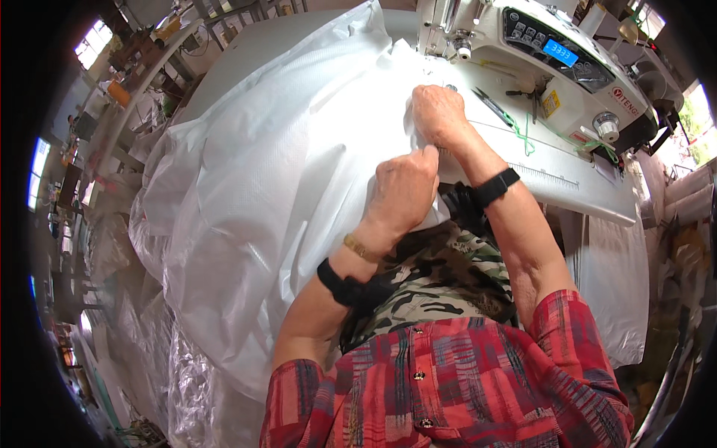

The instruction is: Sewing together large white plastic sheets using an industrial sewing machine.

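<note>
Workshop interior, cluttered benches and windows along the left rim. A white table (567, 183) with a printed ruler strip along its front edge carries a white sewing machine (567, 67) at upper right; its control panel shows a lit blue display. Small snips (491, 104) lie on the table just right of the hands, with green thread (525, 138) beside them.

A large sheet of white woven fabric (276, 179) covers the table's left part and spills off its left edge toward the floor in heavy folds. Its near edge is bunched in front of the machine head.

The left hand (403, 190) is closed in a fist on the bunched edge of the fabric, gripping it. The right hand (439, 113) lies on the fabric just ahead, fingers curled down and pinching a fold near the needle area; the needle itself cannot be made out. Both wrists bear black bands; the left also a gold bracelet. Sleeves are red plaid.
</note>
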The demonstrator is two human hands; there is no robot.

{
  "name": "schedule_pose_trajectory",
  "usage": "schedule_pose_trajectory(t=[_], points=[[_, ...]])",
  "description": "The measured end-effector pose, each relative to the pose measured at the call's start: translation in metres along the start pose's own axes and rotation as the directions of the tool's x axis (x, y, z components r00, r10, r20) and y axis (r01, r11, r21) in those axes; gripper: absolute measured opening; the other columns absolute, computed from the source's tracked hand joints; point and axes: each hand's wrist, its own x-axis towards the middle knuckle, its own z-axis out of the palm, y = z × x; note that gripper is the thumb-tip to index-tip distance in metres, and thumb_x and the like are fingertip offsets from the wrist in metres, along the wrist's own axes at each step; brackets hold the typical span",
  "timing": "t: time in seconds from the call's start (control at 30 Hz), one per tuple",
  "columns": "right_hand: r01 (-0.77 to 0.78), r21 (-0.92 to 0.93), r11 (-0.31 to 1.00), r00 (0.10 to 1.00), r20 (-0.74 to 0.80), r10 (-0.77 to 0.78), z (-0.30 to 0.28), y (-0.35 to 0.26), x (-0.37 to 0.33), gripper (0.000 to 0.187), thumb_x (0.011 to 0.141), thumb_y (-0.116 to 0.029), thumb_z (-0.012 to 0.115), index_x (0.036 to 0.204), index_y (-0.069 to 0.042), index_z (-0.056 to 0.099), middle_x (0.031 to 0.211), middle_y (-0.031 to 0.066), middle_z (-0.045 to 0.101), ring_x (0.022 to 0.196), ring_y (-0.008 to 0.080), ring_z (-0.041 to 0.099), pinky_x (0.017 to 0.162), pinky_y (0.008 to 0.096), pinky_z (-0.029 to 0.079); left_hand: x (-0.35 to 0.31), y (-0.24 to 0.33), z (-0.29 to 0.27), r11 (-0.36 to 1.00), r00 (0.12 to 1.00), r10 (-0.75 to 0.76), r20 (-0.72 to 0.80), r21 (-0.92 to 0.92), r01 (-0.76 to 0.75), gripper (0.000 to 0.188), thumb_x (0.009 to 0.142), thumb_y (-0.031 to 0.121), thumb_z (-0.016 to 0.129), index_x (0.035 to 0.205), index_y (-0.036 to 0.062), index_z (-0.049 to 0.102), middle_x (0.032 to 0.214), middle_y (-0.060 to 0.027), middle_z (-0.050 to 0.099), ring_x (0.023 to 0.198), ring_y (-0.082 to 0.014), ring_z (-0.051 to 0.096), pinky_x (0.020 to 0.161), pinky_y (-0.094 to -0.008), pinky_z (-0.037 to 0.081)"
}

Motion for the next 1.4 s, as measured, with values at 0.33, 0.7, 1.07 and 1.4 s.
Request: schedule_pose_trajectory(t=[0.33,0.7,1.07,1.4], points=[[-0.074,-0.109,0.991,0.997,-0.002,0.074,0.006,0.011,0.002,0.018,0.078,-0.011,0.061,0.09,-0.003,0.073,0.089,0.0196,0.071,0.088,0.0321,0.071,0.077,0.0423,0.056,-0.045,0.015,-0.018,0.95,0.998,-0.066,-0.008,-0.308,0.06,0.034,0.086,0.019,0.066,0.113,-0.0017,0.06,0.106,-0.0195,0.063,0.097,-0.0357,0.06,0.082,-0.0417,0.049],[-0.143,0.066,0.988,0.981,-0.12,0.15,0.006,0.019,-0.025,0.022,0.083,-0.012,0.058,0.096,0.002,0.068,0.088,0.0227,0.069,0.087,0.0384,0.068,0.076,0.0468,0.053,-0.267,-0.035,-0.023,0.431,0.823,-0.28,0.495,-0.701,0.568,0.034,0.09,0.004,0.061,0.123,-0.0017,0.058,0.133,-0.0114,0.056,0.116,-0.0168,0.054,0.097,-0.0289,0.044],[-0.187,0.835,0.518,0.958,0.038,0.284,0.016,-0.008,-0.167,0.045,0.085,-0.028,0.07,0.112,0.006,0.059,0.082,0.0099,0.067,0.077,0.0157,0.064,0.071,0.0315,0.051,-0.414,-0.064,0.04,0.15,0.359,-0.861,0.361,-0.494,0.856,0.036,0.094,0.022,0.059,0.125,0.0038,0.059,0.12,-0.0118,0.062,0.118,-0.0174,0.054,0.1,-0.0334,0.042],[-0.211,0.978,-0.006,0.956,0.205,-0.208,0.006,-0.019,-0.2,0.103,0.083,-0.036,0.075,0.151,0.004,0.009,0.148,0.0236,0.035,0.136,0.0297,0.037,0.112,0.0409,0.03,-0.349,-0.095,-0.082,0.418,0.425,-0.905,-0.009,0.165,0.894,0.04,0.093,0.029,0.058,0.126,0.0057,0.058,0.12,-0.0118,0.062,0.119,-0.0185,0.054,0.103,-0.0387,0.039]])
